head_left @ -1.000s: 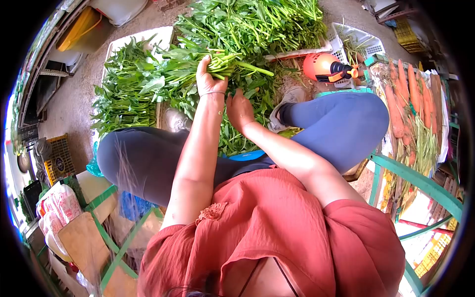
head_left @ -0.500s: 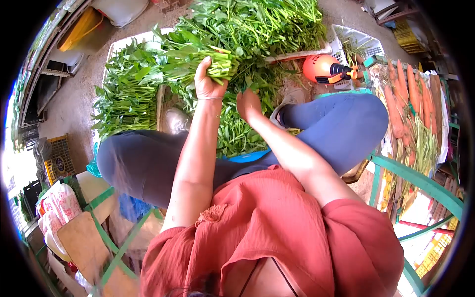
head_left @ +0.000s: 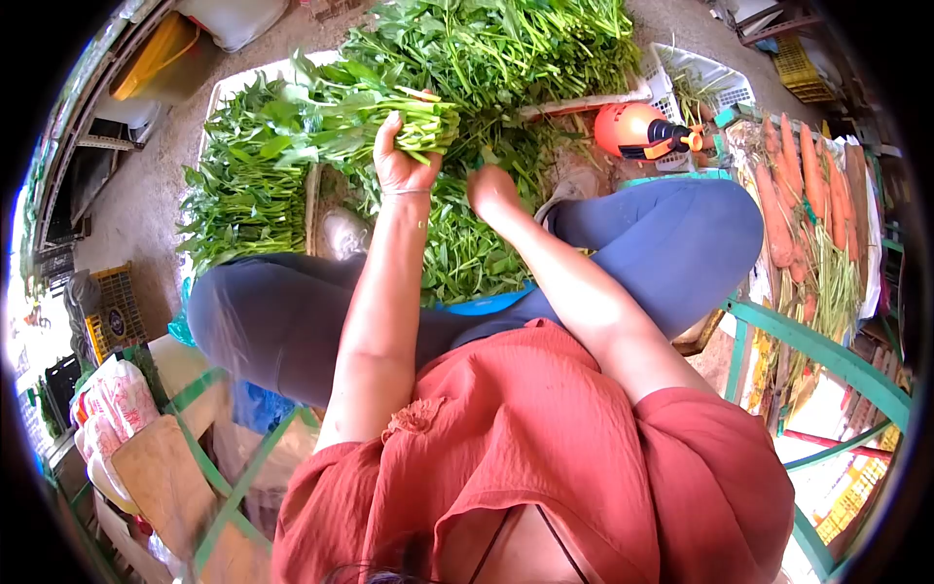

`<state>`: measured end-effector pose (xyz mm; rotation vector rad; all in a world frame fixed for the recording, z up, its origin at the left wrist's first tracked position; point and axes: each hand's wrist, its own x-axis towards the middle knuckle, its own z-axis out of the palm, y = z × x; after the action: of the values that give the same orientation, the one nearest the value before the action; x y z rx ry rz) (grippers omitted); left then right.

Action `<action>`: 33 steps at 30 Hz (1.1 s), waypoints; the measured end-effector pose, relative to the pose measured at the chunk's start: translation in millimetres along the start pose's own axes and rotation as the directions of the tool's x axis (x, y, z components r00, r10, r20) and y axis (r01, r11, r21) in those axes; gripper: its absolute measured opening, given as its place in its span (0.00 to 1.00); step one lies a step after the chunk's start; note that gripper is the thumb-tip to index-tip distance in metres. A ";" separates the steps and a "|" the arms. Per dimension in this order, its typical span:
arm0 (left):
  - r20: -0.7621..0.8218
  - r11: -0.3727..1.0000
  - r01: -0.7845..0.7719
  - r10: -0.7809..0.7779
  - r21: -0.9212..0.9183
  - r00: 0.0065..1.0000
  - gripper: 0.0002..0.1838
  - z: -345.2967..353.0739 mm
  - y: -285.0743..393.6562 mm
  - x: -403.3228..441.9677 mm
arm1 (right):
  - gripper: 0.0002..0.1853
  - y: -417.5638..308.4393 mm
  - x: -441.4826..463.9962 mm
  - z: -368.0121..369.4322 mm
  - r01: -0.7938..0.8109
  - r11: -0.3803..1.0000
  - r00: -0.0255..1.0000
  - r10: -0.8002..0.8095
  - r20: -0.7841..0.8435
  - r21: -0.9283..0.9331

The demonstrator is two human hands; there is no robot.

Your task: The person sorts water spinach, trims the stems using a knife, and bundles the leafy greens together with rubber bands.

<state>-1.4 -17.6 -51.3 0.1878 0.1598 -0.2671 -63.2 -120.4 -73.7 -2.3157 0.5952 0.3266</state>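
Note:
My left hand (head_left: 405, 172) is closed around a bunch of leafy green vegetables (head_left: 426, 125), its cut pale stems to the right and its leaves spreading left. Lower and to the right, my right hand (head_left: 494, 192) has its fingers curled in at the edge of the loose greens (head_left: 472, 255) between my legs. Its fingertips are hidden, so what they grip cannot be made out. Neatly laid greens (head_left: 253, 209) fill a white crate at the left. Beyond my hands lies a big heap of the same stems and leaves (head_left: 545, 49).
An orange spray bottle (head_left: 625, 130) with a black top stands right of the heap, by a white plastic basket (head_left: 732, 90). Carrots with their tops (head_left: 778, 219) lie at the right near a green metal frame (head_left: 827, 352). My knees flank the greens.
My left hand has shifted slightly left with the bunch still in it. My right hand has moved a little, its fingers still curled by the loose greens.

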 end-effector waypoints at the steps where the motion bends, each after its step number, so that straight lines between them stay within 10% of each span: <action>1: 0.028 0.999 0.003 -0.002 -0.039 1.000 0.24 -1.1 1.3 -1.7 | 0.16 9.0 -5.5 1.0 0.057 0.998 0.996 -0.059 -0.059 -0.038; 11: 0.055 0.996 0.047 -0.042 -0.079 0.998 0.24 -10.4 4.2 2.8 | 0.12 -39.5 -28.0 -23.8 0.351 0.926 0.923 -0.367 -0.116 -0.138; 17: 0.041 0.998 -0.016 0.019 -0.054 0.999 0.28 -11.3 5.3 4.7 | 0.15 19.7 6.3 -6.8 0.026 0.984 0.997 -0.012 0.077 -0.176; 21: 0.128 0.980 0.035 -0.010 -0.195 0.992 0.30 -16.3 7.8 6.9 | 0.12 -4.9 -8.9 -4.6 0.257 0.963 0.935 -0.268 -0.231 -0.078; 25: 0.060 0.970 -0.009 0.024 -0.243 0.998 0.27 -15.4 8.7 10.1 | 0.10 -32.5 -24.6 -13.7 0.339 0.929 0.922 -0.360 -0.144 -0.147; 30: 0.030 0.969 -0.059 0.068 -0.238 0.997 0.26 -6.0 6.1 8.1 | 0.15 1.0 10.8 6.4 -0.013 0.993 0.996 0.023 0.090 -0.117; 31: 0.036 0.941 -0.010 0.023 -0.339 0.999 0.28 -8.0 10.1 11.6 | 0.12 2.0 -1.3 -8.6 0.138 0.945 0.986 -0.105 0.127 -0.296; 33: 0.019 0.952 -0.029 0.037 -0.306 0.999 0.28 -10.6 12.1 13.0 | 0.13 15.2 0.8 1.0 -0.062 0.986 0.998 0.063 -0.002 -0.154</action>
<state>12.9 -7.1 -61.9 -0.1205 0.1713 -0.2079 -70.2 -129.7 -83.6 -2.4470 0.6626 0.4186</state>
